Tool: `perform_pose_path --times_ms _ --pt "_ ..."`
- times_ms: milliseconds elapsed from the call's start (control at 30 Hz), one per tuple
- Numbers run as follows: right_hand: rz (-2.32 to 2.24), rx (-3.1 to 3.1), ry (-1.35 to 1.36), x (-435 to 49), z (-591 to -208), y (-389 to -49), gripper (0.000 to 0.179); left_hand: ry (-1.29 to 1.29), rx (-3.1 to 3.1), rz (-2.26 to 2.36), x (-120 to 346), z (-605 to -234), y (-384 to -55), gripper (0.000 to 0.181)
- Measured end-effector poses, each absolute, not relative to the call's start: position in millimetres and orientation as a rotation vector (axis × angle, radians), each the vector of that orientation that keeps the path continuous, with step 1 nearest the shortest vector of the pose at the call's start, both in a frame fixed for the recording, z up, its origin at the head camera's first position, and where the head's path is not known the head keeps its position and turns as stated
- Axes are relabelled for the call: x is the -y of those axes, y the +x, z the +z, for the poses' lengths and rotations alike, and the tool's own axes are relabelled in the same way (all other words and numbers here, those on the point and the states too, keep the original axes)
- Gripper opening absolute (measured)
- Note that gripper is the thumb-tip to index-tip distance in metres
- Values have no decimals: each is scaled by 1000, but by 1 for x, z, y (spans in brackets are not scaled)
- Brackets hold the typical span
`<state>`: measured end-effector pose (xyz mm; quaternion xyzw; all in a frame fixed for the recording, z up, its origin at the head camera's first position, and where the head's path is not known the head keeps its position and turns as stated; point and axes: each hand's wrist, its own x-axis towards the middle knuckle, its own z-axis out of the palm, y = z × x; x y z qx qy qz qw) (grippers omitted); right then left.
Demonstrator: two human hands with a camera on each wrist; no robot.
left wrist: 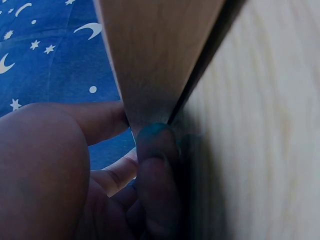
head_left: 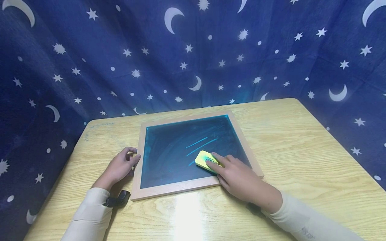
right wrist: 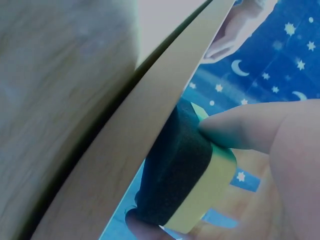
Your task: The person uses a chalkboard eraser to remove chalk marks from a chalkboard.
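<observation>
A small wood-framed chalkboard lies on the table, with several light-blue chalk strokes slanting across its dark face. My right hand grips a yellow board eraser, its dark felt side down on the board near the lower right, close to the lowest stroke. In the right wrist view the black felt shows beneath the yellow top, with thumb and fingers on opposite sides. My left hand holds the frame's left edge; the left wrist view shows its fingers bent against the wooden side.
The light wood-grain table extends around the board, with faint blue smudges at its far left corner. Behind it hangs a dark blue curtain with white moons and stars. A black strap device sits on the left wrist.
</observation>
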<state>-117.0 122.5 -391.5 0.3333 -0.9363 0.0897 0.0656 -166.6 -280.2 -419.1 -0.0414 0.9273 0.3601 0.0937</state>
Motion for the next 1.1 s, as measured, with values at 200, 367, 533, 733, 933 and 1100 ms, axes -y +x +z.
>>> perform_pose_path --times_ms 200,367,533,733,933,1100 --pt "255 2794 1098 -116 -391 -108 49 -120 -2761 1056 280 -419 -166 54" --pt "237 2751 1148 -113 -392 -104 49 -120 -2766 1044 280 -418 -167 55" --pt "242 2751 1143 -113 -393 -104 49 -120 -2779 1022 280 -419 -167 56" --pt "270 2776 1119 -114 -394 -106 49 -126 -2781 1009 281 -420 -167 57" --pt "293 2773 1067 -116 -397 -110 49 -118 -2779 1009 281 -420 -168 56" --pt "297 2787 1029 -117 -398 -114 49 -119 -2770 1016 280 -418 -167 57"
